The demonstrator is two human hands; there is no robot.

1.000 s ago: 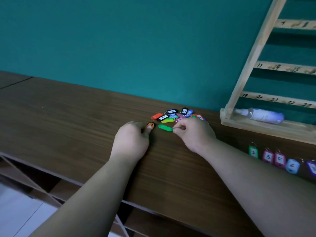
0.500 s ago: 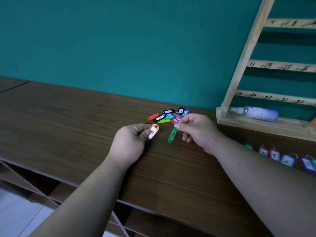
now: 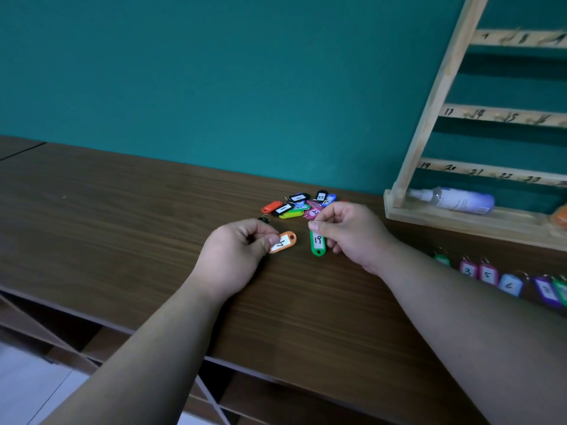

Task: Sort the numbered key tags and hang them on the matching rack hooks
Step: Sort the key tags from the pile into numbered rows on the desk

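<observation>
the left hand pinches an orange tag at one end between thumb and forefinger, the other fingers curled in. the tag's long axis runs on a slant, its free rounded end pointing away from the thumb toward the right hand; its white label faces up with a handwritten mark that reads like a 4. the right hand pinches the ring of a green tag between thumb and forefinger. that tag hangs with its long axis nearly straight toward the person, ring end at the fingertips, free end lowest, label 19 facing the camera. the two tags are just beside each other, not touching.

just beyond both hands a loose pile of tags lies on the brown surface, pointing every way. past the right forearm, a row of numbered tags lies side by side, with 3, 5 and 6 readable. beyond the right hand stands the wooden rack with numbered rails; its bottom ledge holds a spray bottle lying on its side, nozzle toward the rack's post.
</observation>
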